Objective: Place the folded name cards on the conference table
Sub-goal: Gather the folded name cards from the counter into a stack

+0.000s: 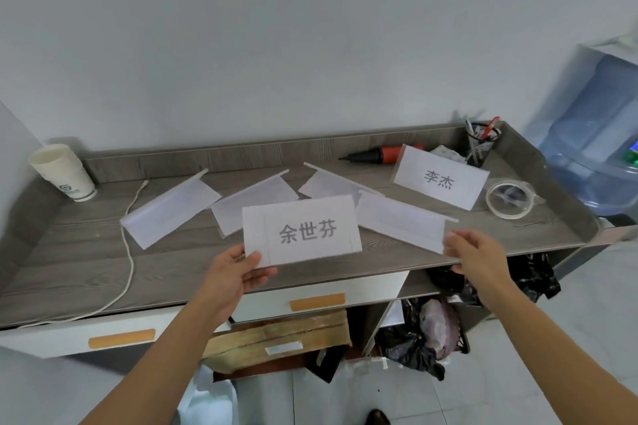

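Observation:
My left hand [238, 269] pinches the lower left corner of a white name card [302, 229] printed with three grey characters, held above the grey wood-grain table [86, 269]. My right hand [473, 255] grips the near right end of a clear card holder [400, 221] lying on the table. Three more clear holders lie flat: one at the left [171, 209], one behind the held card [248, 203], one further back [331, 183]. A holder with a two-character card [440, 179] stands upright at the back right.
A stack of paper cups [65, 172] stands at the back left, with a white cord [129, 252] trailing to the front edge. A tape roll [509, 200], pen cup [481, 141] and red-black tool [379, 154] sit at the right. A water jug [587, 134] stands beyond the table.

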Tool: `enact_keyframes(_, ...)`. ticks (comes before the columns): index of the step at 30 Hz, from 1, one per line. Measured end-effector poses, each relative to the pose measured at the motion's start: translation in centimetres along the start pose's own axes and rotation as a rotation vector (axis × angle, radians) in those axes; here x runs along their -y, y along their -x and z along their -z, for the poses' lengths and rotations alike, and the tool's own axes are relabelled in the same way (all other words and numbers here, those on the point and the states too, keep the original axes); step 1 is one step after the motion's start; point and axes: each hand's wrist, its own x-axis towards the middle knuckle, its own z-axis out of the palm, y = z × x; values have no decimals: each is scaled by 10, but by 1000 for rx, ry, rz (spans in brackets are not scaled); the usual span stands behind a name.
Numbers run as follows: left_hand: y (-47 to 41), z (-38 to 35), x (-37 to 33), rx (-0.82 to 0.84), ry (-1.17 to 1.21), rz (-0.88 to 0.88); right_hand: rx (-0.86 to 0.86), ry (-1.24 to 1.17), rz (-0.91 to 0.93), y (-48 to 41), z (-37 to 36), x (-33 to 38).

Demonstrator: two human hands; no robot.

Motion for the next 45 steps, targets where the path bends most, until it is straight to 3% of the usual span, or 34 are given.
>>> enact_keyframes(4,-13,-17,8,-10,-66,1,-112,44,-58,-66,16,-3)
enact_keyframes(9,-30,-24,20,-39,-93,28,128,-149,-387,-113,16,-11)
enact_keyframes(14,-35,-24,31,-134,-349,46,294,-347,-577,-126,4,-19)
enact_keyframes(17,-36,-21,32,-173,-467,32,288,-490,-594,-128,4,-19)
enact_keyframes(25,-44,-30,23,-234,-477,-25,339,-471,-404,-87,54,6)
enact_keyframes(29,-44,-26,20,-259,-468,-12,385,-502,-218,-50,64,50)
enact_keyframes(32,-44,-22,13,-304,-487,-54,423,-398,23,-21,42,79)
enact_keyframes(35,-48,-20,-3,-372,-347,-109,421,-180,250,1,-4,85)
enact_keyframes(39,-46,-34,-23,-365,-163,-116,485,-6,333,11,-60,57)
enact_keyframes(45,-41,-45,-18,-304,-215,-74,494,193,466,-2,-89,10)
